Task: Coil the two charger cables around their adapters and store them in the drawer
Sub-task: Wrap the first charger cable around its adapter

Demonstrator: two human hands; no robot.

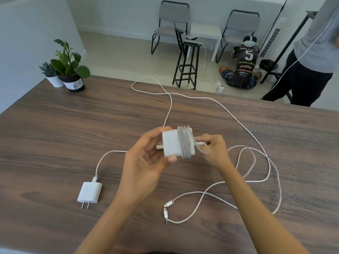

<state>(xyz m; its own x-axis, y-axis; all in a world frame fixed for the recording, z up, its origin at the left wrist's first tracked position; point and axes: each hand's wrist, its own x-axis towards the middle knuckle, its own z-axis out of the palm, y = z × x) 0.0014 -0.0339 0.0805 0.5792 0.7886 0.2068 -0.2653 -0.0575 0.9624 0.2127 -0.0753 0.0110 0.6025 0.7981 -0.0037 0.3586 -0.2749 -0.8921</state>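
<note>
My left hand (145, 158) grips a white charger adapter (169, 143) above the middle of the wooden table (45, 125). Several turns of white cable (185, 142) are wound round its right half. My right hand (212, 147) pinches a loop of that cable beside the adapter. A second white adapter (89, 192) lies flat at the front left, prongs toward me. Its cable (238, 121) runs behind my left hand, loops at the far edge and sprawls over the right side. Two plug ends (166, 210) lie near the front. No drawer is in view.
Two potted plants (68, 70) stand at the table's far left corner. Beyond the table are two chairs (172, 24), a black stool (187, 65), a person sitting on the floor (242, 68) and a person standing (315, 52) at the far right.
</note>
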